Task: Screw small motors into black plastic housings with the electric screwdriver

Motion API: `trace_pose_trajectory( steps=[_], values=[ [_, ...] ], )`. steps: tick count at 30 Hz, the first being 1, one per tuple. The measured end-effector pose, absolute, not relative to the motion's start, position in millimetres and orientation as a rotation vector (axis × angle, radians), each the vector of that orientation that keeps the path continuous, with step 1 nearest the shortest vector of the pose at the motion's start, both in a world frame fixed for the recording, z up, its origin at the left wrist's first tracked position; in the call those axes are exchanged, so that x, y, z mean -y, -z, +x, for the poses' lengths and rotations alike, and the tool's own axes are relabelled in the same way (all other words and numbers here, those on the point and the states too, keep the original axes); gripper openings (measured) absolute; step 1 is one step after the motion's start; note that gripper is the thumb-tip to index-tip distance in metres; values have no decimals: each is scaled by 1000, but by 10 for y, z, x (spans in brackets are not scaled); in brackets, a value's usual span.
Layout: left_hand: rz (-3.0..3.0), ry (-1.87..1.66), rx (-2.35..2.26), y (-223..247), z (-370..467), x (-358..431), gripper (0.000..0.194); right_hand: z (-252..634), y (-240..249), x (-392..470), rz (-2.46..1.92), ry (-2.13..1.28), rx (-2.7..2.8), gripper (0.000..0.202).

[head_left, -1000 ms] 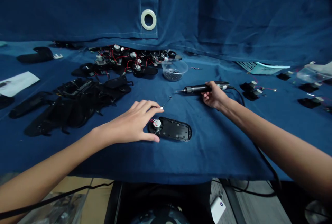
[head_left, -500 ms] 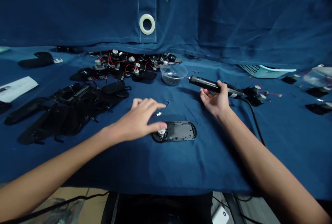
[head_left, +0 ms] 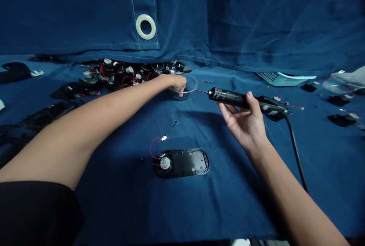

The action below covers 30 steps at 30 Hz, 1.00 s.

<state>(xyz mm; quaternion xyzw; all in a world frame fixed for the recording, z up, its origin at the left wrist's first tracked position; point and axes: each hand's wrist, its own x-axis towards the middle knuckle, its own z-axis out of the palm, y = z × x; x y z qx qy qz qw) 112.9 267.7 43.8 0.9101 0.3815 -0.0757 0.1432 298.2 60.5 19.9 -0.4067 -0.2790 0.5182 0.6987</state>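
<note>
Blue cloth covers my desk [head_left: 256, 185]; my left hand [head_left: 177, 82] dips pinched fingers into the clear bowl [head_left: 190, 84], my right hand [head_left: 245, 124] grips the electric screwdriver [head_left: 242, 99], black casing [head_left: 182, 163] lying near me.

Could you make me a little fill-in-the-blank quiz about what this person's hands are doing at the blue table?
1. The left hand reaches into a clear ____ of small dark bits.
2. The right hand holds a corded electric ____.
3. The black oval shell lies on the cloth, touched by ____ hand.
4. The wires at its round motor are ____.

Missing words: bowl; screwdriver; neither; red
</note>
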Motion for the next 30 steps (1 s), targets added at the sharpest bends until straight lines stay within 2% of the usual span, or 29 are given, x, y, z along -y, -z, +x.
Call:
trace_pose_trajectory(
  steps=[8,17,22,26,30],
  values=[
    [2624,159,-1033,-253,1059,-2890,17,2977,-204,-589,-947,-1130,662,32],
    [2699,-146,-1028,-284,955,-2752,23,2940,-187,-583,-879,-1201,548,34],
    [2721,-327,-1039,-418,850,-2585,20,2935,-144,-587,-871,-1225,552,35],
    [2695,-658,-1035,-624,700,-2281,25,2925,-146,-571,-890,-1211,600,35],
    [2406,-1173,-1004,-726,553,-1813,29,2868,-189,-538,-836,-1223,538,35]
  ],
)
